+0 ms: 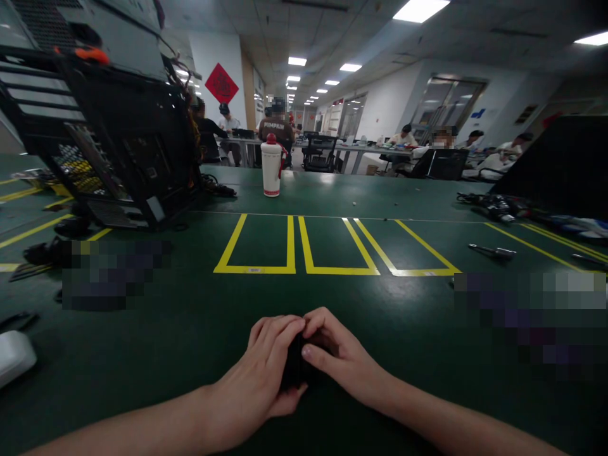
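Near the front of the green table point(190, 342), a small black object point(295, 364) sits between my two hands, mostly covered by them. My left hand point(263, 367) is wrapped round its left side, thumb low and fingers over the top. From the right, my right hand point(339, 358) curls its fingers against the upper edge, the thumb close to the object's face. The fingertips of both hands meet at the top. What the black object is cannot be made out.
A black computer case point(128, 139) stands at the left. Beyond the yellow tape outlines point(339, 270) is a white cup with a red lid point(272, 168). A screwdriver point(491, 251) and cables point(498, 206) lie right. A white object point(14, 358) is at the left edge. People sit farther back.
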A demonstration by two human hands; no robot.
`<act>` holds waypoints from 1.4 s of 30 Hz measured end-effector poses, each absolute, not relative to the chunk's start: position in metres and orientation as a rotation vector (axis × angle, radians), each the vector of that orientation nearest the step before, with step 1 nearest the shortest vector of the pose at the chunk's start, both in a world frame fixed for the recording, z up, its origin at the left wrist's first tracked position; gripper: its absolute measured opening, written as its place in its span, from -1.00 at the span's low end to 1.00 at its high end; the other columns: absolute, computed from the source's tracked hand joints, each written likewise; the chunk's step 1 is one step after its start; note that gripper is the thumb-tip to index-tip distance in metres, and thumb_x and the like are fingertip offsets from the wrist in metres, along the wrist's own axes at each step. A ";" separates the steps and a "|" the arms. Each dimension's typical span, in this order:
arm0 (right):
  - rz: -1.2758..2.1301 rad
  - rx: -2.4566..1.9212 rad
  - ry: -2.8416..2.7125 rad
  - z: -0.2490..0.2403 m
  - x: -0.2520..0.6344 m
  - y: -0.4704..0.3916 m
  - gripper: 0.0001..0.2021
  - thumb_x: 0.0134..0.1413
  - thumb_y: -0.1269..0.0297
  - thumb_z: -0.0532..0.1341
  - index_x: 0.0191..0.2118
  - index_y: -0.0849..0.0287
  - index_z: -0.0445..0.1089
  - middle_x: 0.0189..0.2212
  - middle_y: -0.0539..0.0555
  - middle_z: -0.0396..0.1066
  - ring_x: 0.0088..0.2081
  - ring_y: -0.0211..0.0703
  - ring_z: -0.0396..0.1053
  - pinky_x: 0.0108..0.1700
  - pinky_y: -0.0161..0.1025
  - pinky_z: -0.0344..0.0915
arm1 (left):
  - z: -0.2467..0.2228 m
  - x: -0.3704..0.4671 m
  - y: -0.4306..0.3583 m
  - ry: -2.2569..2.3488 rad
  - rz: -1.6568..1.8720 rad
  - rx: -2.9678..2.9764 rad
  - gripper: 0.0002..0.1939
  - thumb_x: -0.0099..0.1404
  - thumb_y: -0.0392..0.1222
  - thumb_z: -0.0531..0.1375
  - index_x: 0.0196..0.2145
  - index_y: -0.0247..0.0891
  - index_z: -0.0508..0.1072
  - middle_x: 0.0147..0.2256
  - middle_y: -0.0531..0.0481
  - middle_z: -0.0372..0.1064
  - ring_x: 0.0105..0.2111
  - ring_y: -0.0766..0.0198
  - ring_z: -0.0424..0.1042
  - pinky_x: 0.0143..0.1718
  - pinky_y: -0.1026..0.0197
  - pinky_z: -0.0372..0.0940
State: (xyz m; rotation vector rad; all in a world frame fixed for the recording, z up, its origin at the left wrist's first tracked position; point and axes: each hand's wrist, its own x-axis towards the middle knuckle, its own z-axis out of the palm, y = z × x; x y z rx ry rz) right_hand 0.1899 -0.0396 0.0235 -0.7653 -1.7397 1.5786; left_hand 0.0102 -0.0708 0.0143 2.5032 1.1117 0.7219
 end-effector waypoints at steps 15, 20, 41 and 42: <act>1.392 -0.761 -1.915 0.026 0.192 -0.033 -0.76 -0.10 0.40 0.21 -0.24 0.13 0.20 -0.16 0.05 0.11 -0.09 -0.18 0.17 -0.02 -0.13 0.20 | 0.016 0.004 -0.057 1.085 0.700 2.603 -0.29 0.13 -0.27 0.11 0.13 -0.22 -0.22 0.02 -0.21 0.06 0.04 0.01 0.07 0.01 -0.15 0.04; 1.456 -0.723 -1.822 0.018 0.188 -0.029 -0.74 -0.07 0.37 0.20 -0.20 0.10 0.19 -0.16 0.03 0.14 -0.11 -0.21 0.21 -0.04 -0.15 0.22 | 0.015 0.002 -0.050 1.142 0.682 2.597 -0.31 0.15 -0.28 0.10 0.13 -0.23 -0.21 0.04 -0.21 0.02 0.05 0.03 0.05 0.03 -0.14 0.02; 1.614 -0.763 -1.666 0.020 0.183 -0.016 -0.82 0.02 0.30 0.13 -0.22 0.15 0.18 -0.26 0.00 0.27 -0.16 -0.24 0.28 -0.09 -0.19 0.25 | 0.015 0.000 -0.039 1.183 0.678 2.644 -0.32 0.15 -0.24 0.13 0.12 -0.29 -0.17 0.04 -0.21 0.01 0.06 0.04 0.04 0.06 -0.11 0.00; 1.601 -0.791 -1.662 0.021 0.183 -0.015 -0.82 0.03 0.30 0.13 -0.21 0.15 0.18 -0.26 0.00 0.27 -0.16 -0.24 0.28 -0.10 -0.19 0.25 | 0.015 0.001 -0.038 1.184 0.680 2.644 -0.33 0.15 -0.23 0.12 0.12 -0.29 -0.17 0.04 -0.21 0.01 0.06 0.04 0.04 0.06 -0.11 0.00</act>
